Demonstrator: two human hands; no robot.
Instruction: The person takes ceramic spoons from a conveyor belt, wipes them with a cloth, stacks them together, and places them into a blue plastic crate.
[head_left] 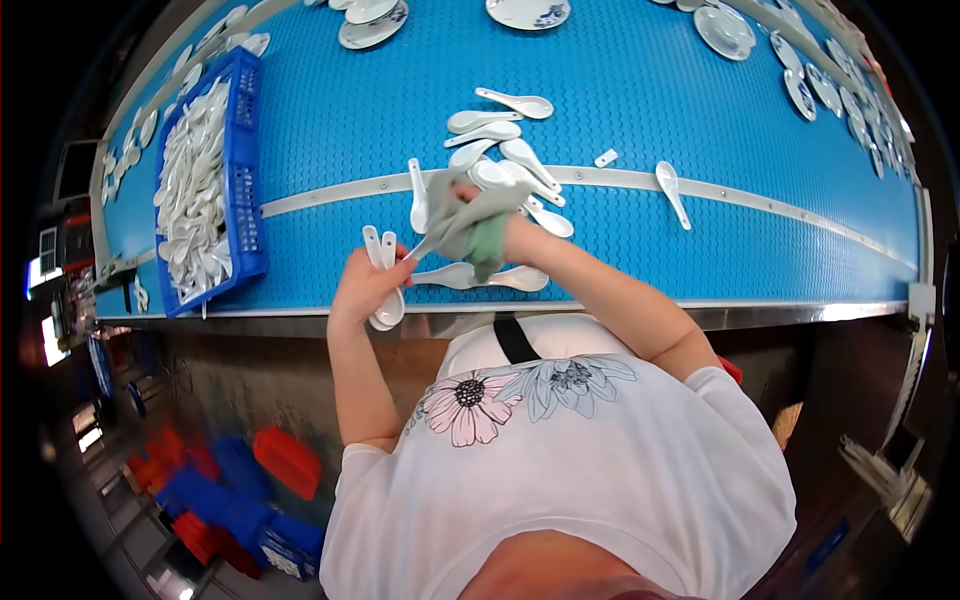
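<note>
My left hand (372, 285) is closed round several white ceramic spoons (386, 314), two handles sticking up past the fingers, close to the table's front edge. My right hand (507, 238) is wrapped in a grey and green cloth (455, 225), its fingers mostly hidden. The cloth touches another spoon whose handle reaches toward my left hand. Beyond the cloth lies a loose pile of white spoons (515, 150). One spoon (418, 195) lies left of the cloth, and more (515, 279) lie just in front of it.
A blue basket (246, 170) full of white spoons stands at the left on the blue textured table (350, 120). A white strip (740, 195) crosses the surface. A lone spoon (672, 190) and a small white piece (606, 158) lie right. Plates (528, 12) line the far side.
</note>
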